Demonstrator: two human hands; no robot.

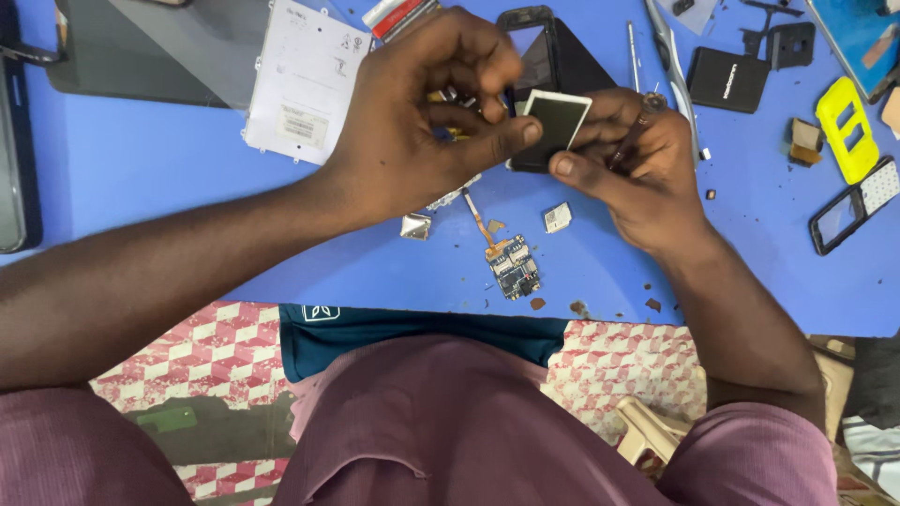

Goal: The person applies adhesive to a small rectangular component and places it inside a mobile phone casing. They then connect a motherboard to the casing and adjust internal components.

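Left hand (412,122) curled, thumb and fingertips pinched on the left edge of one small dark screen (553,126). Right hand (637,169) nearly closed, thumb on the screen's lower corner, a thin tool (637,131) tucked among its fingers. Held above the blue table (141,178). Just below the fingers: one small circuit board (512,267). Right of them: one yellow frame (847,126).

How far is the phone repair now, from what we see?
Done: the phone is apart; circuit board, black battery and yellow frame lie loose on the blue table. In hand: left hand and right hand hold a small screen. Left: nothing looks reassembled.
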